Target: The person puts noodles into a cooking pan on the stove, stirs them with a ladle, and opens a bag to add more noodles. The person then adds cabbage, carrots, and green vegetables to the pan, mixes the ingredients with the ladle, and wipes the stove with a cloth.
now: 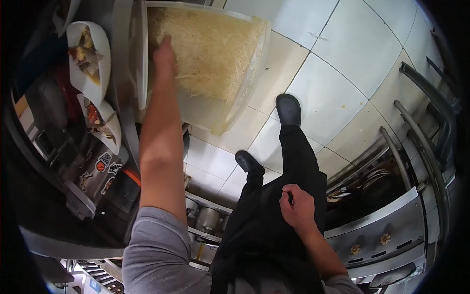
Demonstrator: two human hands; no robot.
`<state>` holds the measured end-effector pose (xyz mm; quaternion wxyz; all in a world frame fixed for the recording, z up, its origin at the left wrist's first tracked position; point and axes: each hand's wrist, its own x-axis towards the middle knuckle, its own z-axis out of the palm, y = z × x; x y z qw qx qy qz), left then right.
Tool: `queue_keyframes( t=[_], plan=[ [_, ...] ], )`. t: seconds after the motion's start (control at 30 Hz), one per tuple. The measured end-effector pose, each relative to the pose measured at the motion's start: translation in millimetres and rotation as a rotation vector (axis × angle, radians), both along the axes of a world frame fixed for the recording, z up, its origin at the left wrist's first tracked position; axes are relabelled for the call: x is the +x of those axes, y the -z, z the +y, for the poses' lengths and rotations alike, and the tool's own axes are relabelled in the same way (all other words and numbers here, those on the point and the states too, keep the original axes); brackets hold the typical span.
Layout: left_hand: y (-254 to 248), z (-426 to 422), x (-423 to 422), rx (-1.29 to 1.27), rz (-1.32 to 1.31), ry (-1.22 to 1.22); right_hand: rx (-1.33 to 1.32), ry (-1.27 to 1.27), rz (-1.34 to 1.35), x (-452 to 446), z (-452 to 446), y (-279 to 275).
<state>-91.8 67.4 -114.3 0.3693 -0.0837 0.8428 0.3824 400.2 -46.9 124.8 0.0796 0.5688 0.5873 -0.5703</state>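
Observation:
A large whitish plastic bin (235, 105), its drawer-like front pulled out over the floor, holds a heap of pale yellow, thin shreds (210, 51). I cannot tell what food they are. My left arm reaches down into the bin, and my left hand (165, 58) is at the shreds on its left side. Its fingers are mostly hidden, so any grip does not show. In front of my black apron, my right hand (298, 208) is curled into a loose fist, with a dark gap inside the curl and no object visible.
Two white dishes of food, an upper one (100, 73) and a lower one (113, 131), stand on the left counter. Metal pots (207, 219) sit on a low shelf. At right is a steel stove front (379, 235) with knobs and rails. Tiled floor (338, 73) surrounds my black shoes.

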Motion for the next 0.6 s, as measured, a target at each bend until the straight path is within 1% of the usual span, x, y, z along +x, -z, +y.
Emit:
queue_keyframes(
  t=[0.07, 0.1, 0.17, 0.2, 0.27, 0.33, 0.4, 0.43, 0.5, 0.53, 0.57, 0.6],
  plan=[
    [-38, -5, 35, 0.024, 0.51, 0.442, -0.114, 0.01, -0.058, -4, 5, -3],
    [-44, -9, 33, 0.033, 0.516, 0.443, -0.104, 0.013, -0.054, -5, 7, -4],
    [-42, -21, 20, 0.011, 0.43, 0.511, -0.099, 0.026, -0.067, -7, 9, -4],
    [-45, -11, 11, 0.018, 0.434, 0.512, -0.092, 0.029, -0.064, -8, 11, -2],
    [-48, 9, -5, -0.513, 0.396, 0.629, -0.1, 0.037, -0.068, -9, 9, -4],
    [-18, 35, -14, 0.056, 0.273, 0.411, -0.062, 0.031, -0.056, -9, 7, -4],
    [31, 62, -61, -0.08, 0.244, 0.501, -0.023, 0.013, -0.05, -6, 6, 2],
    [25, 69, -54, -0.079, 0.234, 0.498, 0.004, 0.006, -0.041, -6, 3, 2],
    [4, 83, -46, -0.442, 0.261, 0.745, 0.021, -0.007, -0.03, -5, 2, 2],
    [3, 75, -39, -0.451, 0.261, 0.747, -0.026, -0.008, -0.046, -7, 3, 0],
    [1, 70, -29, -0.36, 0.399, 0.689, -0.069, -0.004, -0.062, -9, 4, -2],
    [-10, 66, -17, -0.335, 0.484, 0.731, -0.069, 0.006, -0.058, -12, 3, -3]
  ],
)
